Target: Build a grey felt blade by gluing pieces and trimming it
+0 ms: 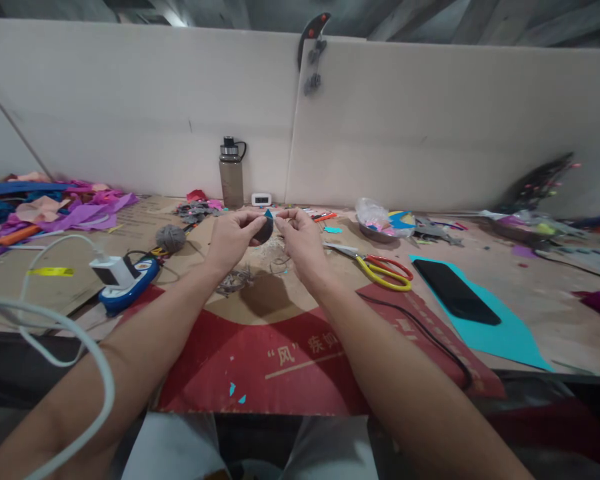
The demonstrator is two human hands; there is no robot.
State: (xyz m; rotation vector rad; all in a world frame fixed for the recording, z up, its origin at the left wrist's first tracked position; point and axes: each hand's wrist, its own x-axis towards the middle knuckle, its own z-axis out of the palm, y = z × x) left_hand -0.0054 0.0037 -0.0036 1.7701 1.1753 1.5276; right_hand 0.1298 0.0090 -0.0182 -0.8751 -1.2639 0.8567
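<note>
My left hand (234, 239) is closed on a small dark rounded piece (265, 231), held up over the board. A small blue pointed scrap (269, 214) shows at its top edge. Close beside it, the thumb and fingers of my right hand (300, 241) are pinched together; what lies between them is too small to make out. Under the hands is a red and tan cardboard sheet (300, 387) with tangled wire (235, 280) on it. To the right of my right hand lie scissors (385, 272) with red and yellow handles.
A black phone (455, 291) rests on turquoise sheet material (510, 347). At left are a blue power strip (130, 287) with a white charger, a looping white cable (107, 387), grey yarn (171, 237) and coloured scraps (80, 217). A bottle (231, 177) stands by the white partition.
</note>
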